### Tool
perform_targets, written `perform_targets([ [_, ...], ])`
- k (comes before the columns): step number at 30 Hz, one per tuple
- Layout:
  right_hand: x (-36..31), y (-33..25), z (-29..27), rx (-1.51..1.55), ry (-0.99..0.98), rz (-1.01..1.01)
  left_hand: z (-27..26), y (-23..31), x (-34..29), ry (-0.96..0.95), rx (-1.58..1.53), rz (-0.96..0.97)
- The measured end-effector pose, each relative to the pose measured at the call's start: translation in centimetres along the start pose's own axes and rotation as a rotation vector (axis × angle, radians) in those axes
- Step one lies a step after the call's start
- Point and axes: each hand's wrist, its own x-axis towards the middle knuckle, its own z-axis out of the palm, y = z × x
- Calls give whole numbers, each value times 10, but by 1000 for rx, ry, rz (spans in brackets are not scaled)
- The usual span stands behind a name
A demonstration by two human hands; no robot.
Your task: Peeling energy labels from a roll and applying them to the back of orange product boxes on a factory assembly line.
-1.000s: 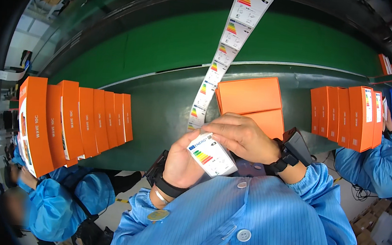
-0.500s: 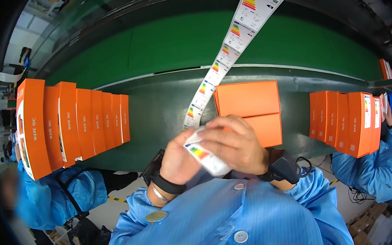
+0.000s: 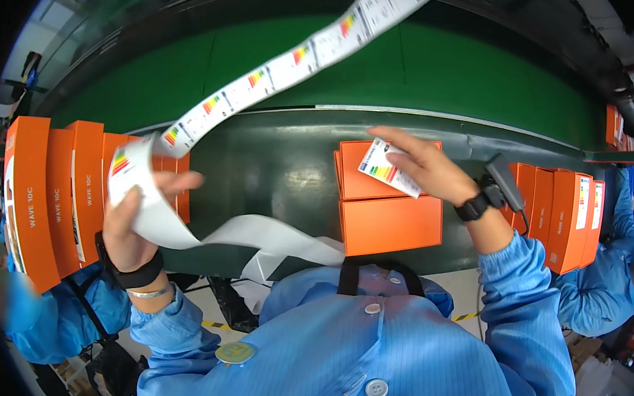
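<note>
A long white strip of energy labels (image 3: 256, 79) with coloured bars comes down from the top edge. It curls at the left, where my left hand (image 3: 129, 229) grips it between thumb and fingers. A plain white length of the strip trails right towards my body. My right hand (image 3: 434, 170) holds a single energy label (image 3: 381, 167), tilted, above the farther of two orange boxes (image 3: 350, 159). Its thumb and fingers overlap the label; whether the label touches the box I cannot tell. The nearer orange box (image 3: 390, 226) lies against it on the dark green worktop (image 3: 274, 167).
Rows of upright orange boxes stand at the left (image 3: 33, 209) and at the right (image 3: 565, 218), some on the right bearing labels. A green belt (image 3: 488, 85) runs behind the worktop's pale rail. Co-workers in blue sit at the left (image 3: 80, 320) and right (image 3: 602, 290).
My hands have parted: the left went left with the label strip, the right went right over the orange boxes with one label. The strip now slants left, and a blank length of it hangs across.
</note>
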Motion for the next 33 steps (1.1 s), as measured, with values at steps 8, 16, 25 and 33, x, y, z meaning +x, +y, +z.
perform_targets([
  [8, 35, 20, 25, -326, -306, 44, 81, -130, 4, -117, 135, -350],
  [16, 43, 18, 24, -305, -370, 205, 108, -185, -2, -137, 451, -128],
  [25, 39, 26, 27, -338, -297, 78, 115, -197, 5, -170, 578, -22],
  [33, 39, 24, 28, -368, -299, 148, 117, -193, 11, -220, 683, 27],
])
